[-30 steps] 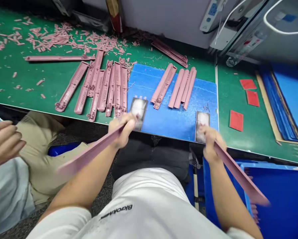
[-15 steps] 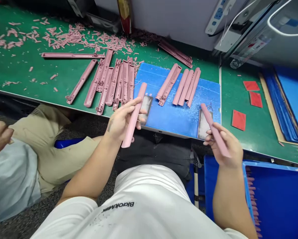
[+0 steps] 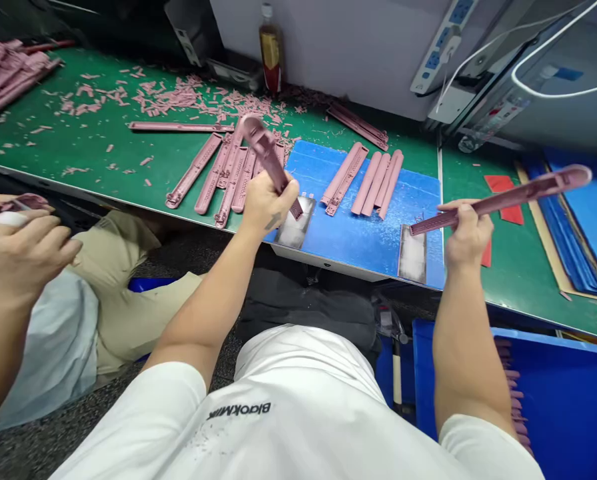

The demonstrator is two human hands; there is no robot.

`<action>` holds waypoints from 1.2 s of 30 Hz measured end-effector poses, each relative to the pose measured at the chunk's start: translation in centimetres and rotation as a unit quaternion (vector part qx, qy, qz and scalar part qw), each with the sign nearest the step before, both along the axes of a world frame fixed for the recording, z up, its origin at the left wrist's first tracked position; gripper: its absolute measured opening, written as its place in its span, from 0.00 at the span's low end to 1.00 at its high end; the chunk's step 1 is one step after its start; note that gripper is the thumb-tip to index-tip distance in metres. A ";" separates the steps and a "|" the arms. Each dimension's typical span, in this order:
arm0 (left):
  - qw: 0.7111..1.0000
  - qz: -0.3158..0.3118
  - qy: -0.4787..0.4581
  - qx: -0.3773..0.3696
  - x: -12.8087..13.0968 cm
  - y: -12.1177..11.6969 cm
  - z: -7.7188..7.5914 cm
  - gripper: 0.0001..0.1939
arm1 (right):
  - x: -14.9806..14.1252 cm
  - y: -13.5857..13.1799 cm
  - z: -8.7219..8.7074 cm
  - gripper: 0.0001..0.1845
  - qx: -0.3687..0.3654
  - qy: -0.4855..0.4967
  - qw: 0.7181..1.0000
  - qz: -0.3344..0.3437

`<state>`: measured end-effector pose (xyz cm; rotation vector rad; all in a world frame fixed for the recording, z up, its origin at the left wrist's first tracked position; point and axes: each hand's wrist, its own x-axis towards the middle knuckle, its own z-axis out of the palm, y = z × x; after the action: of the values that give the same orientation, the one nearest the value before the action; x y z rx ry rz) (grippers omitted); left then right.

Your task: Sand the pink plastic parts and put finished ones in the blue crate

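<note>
My left hand (image 3: 269,203) is closed around a long pink plastic shell (image 3: 266,150), its hollow side partly showing and its lower end over a grey abrasive pad (image 3: 294,230). In my right hand (image 3: 466,233) is another pink plastic shell (image 3: 523,195), tilted up to the right, its near end above a second grey pad (image 3: 412,257). Both pads lie on a blue board (image 3: 348,243). Several pink shells (image 3: 376,183) rest at the back of that board. More hollow shells (image 3: 226,173) lie left of it.
Pink scraps (image 3: 178,97) litter the green table (image 3: 113,157). At the left, a co-worker's hands (image 3: 23,247) hold a pink piece. A bottle (image 3: 270,53) stands at the back. Red pads (image 3: 503,193) and blue sheets (image 3: 588,233) lie right. A blue bin (image 3: 568,393) with pink pieces stands below.
Both hands have turned the shells over, from smooth outer side to hollow side, and swung their far ends upward. My left hand has moved up over the table edge. The view has shifted left.
</note>
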<state>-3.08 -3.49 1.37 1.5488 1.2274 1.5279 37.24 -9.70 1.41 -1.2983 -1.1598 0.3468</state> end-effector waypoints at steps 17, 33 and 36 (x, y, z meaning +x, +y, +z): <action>0.959 -0.102 -0.256 -0.066 5.1 3.2 -1.5 0.37 | -2.4 1.7 -0.8 0.36 -0.032 0.226 0.966 0.118; 0.965 -0.061 -0.243 -0.072 7.9 5.6 -1.8 0.38 | -3.7 3.5 -1.7 0.45 0.004 0.227 0.973 0.031; 0.962 -0.020 -0.264 -0.068 8.3 6.0 -1.9 0.40 | -3.8 4.3 -1.8 0.46 0.011 0.251 0.968 -0.007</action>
<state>5.21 2.49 -0.56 0.9782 0.9579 1.6489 33.40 -5.39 -0.35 -1.1108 -0.7216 0.6116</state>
